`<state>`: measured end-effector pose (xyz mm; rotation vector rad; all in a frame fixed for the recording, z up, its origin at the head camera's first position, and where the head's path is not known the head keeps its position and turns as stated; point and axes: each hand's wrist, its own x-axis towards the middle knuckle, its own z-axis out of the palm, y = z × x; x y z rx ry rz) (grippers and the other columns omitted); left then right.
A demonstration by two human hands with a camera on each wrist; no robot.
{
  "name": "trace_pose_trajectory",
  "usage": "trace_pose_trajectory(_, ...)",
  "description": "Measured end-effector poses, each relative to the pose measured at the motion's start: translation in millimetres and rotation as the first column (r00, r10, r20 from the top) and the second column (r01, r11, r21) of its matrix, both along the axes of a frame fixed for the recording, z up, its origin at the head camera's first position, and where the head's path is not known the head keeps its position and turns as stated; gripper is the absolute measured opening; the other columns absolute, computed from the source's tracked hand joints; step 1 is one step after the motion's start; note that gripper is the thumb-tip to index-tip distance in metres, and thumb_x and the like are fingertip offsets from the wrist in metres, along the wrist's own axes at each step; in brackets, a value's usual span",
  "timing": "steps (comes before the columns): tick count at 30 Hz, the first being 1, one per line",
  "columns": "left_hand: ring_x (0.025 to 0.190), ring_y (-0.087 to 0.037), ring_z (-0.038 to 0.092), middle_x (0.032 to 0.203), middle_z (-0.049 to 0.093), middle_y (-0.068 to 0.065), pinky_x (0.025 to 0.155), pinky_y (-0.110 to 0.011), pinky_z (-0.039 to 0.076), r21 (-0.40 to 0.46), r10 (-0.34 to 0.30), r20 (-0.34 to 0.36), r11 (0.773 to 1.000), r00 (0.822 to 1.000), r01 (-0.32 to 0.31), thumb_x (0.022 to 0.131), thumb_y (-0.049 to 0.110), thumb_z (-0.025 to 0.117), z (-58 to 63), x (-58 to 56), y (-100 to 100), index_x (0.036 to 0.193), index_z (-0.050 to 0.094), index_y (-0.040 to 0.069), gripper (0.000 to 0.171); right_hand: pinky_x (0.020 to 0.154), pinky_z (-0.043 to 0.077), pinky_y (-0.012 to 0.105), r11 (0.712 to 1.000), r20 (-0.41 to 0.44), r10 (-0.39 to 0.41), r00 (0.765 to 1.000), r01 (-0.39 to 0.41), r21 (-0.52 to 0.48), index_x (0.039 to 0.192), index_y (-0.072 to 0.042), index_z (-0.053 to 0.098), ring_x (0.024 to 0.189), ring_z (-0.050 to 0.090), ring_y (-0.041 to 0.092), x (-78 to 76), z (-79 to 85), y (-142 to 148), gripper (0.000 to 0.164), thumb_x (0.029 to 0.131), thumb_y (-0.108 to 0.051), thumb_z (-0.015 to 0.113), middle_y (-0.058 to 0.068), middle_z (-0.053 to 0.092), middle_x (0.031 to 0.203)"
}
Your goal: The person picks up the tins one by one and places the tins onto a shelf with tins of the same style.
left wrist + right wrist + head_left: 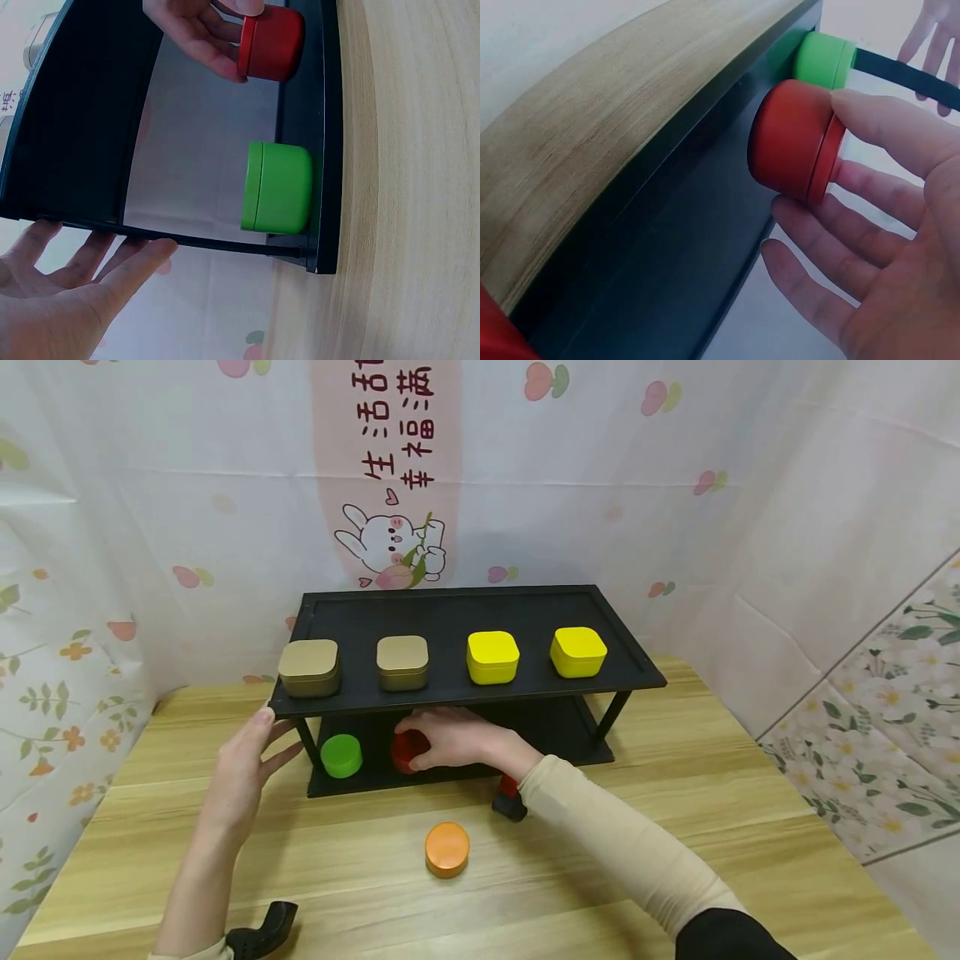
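Note:
Under the top tier of a black two-tier shelf (480,693), my right hand (457,739) pinches a red round tin (408,750) by its lid, between thumb and fingers. In the right wrist view the tin (791,139) is over the lower tier, its lid toward the palm. A green round tin (341,756) stands on the lower tier at the left end, left of the red one. My left hand (243,768) touches the shelf's left side with its fingertips, fingers extended; the left wrist view shows these fingers (139,266) along the side edge.
On the top tier stand two tan square tins (402,662) and two yellow ones (492,657). An orange round tin (447,850) sits on the wooden table in front. A red and black object (510,800) lies partly behind my right forearm. Patterned cloth hangs behind.

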<state>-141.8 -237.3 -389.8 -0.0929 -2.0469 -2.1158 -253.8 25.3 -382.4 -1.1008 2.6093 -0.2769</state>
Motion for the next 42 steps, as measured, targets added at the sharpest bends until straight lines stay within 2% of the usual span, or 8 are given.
trace_pose_trajectory(13, 0.126, -0.004, 0.052, 0.139, 0.054, 0.013, 0.095, -0.014, 0.059, -0.004, 0.011, 0.008, 1.000, 1.000, -0.011, 0.112, 0.038, 0.041, 1.5, 0.3, 1.2, 0.143, 0.059, 0.021, 0.040, 0.097, 0.057, 0.032, 1.000, 0.032, -0.024, 0.999, 0.024, 0.009, 0.147, -0.024, 0.056, 0.113, 0.060, 0.016, -6.9, -6.4, -4.9, 0.057, 0.094, -0.037, 0.075, -0.001, 0.061, 0.138)
trace_pose_trajectory(24, 0.126, -0.004, 0.053, 0.137, 0.056, 0.013, 0.095, -0.015, 0.060, 0.006, 0.014, -0.003, 1.000, 1.000, -0.014, 0.112, 0.038, 0.042, 1.4, 0.6, 1.7, 0.137, 0.064, 0.027, 0.035, 0.100, 0.056, 0.034, 1.000, 0.036, -0.025, 0.999, 0.025, 0.001, 0.147, -0.022, 0.056, 0.116, 0.060, 0.018, -8.7, -9.1, -7.1, 0.057, 0.095, -0.036, 0.075, 0.000, 0.061, 0.140)
trace_pose_trajectory(42, 0.126, -0.003, 0.052, 0.137, 0.055, 0.014, 0.094, -0.013, 0.059, -0.005, 0.017, 0.005, 1.000, 1.000, -0.017, 0.112, 0.038, 0.041, 1.8, 1.2, 2.6, 0.138, 0.062, 0.026, 0.036, 0.099, 0.057, 0.034, 1.000, 0.032, -0.021, 0.999, 0.021, 0.011, 0.148, -0.022, 0.055, 0.116, 0.060, 0.018, -8.5, -11.0, -8.3, 0.057, 0.096, -0.037, 0.073, 0.000, 0.061, 0.140)
